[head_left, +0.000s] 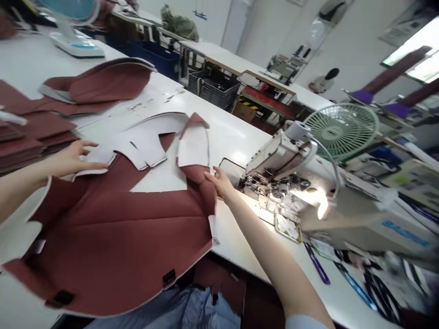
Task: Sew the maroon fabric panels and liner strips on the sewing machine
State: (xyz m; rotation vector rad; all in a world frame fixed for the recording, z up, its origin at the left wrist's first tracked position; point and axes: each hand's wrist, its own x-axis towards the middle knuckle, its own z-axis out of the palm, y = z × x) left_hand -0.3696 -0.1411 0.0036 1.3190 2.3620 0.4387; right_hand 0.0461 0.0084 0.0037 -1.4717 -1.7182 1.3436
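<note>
Cover [137, 246], maroon, x1: on counter [236, 137] in front of you, near edge at your lap. Done: cross seam, 2 blk tabs [168, 277]. Left, by my est.: loose-looking white-backed flaps; nothing of it at machine [284, 164]. Your L hand [73, 159]: fingers spread on flap, grip can't tell. Your R hand [222, 183]: fingers pinching cover's narrow strip. Stack [20, 148]: far L.

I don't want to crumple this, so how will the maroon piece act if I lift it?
The maroon piece will likely flop, since its flaps already bend and fold, though its thick-looking edges suggest some body. It may slide easily, as the table looks smooth and glossy. The black tabs near its lower edge might catch on something.
</note>
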